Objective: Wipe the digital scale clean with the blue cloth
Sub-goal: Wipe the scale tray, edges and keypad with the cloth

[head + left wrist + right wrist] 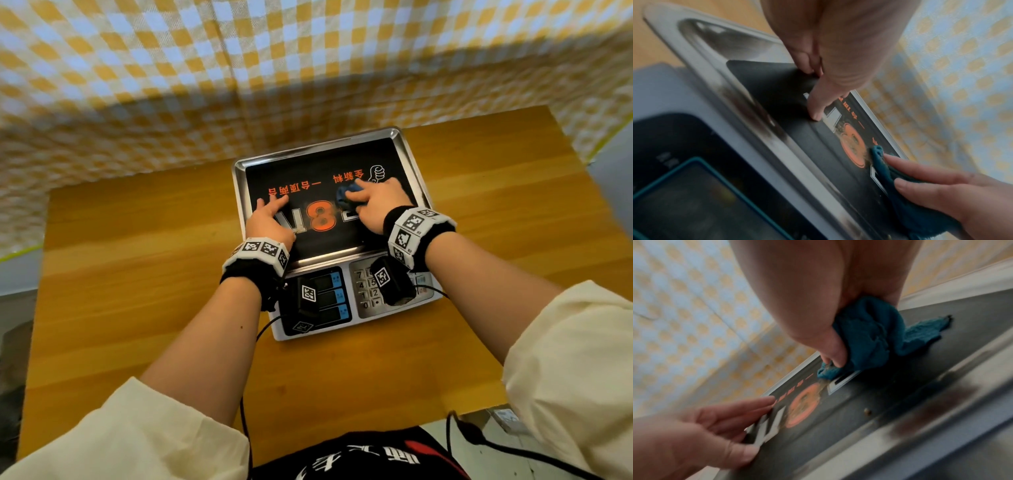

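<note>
Sleeves (102, 428) framed the desk (137, 274). Right hand (378, 202) gripped the cloth (346, 197) mid-wipe on the scale (409, 154); left hand (269, 219) lay flat, steadying it. Next: rub the smeared middle

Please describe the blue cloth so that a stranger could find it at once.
On the wooden table stands a digital scale with a black printed tray. The blue cloth lies bunched on that tray under the right hand, the only blue fabric there.

The digital scale (342, 240), steel pan printed black, sits toward the bench's far edge; the bunched blue cloth (347, 197) lies on its pan.
</note>
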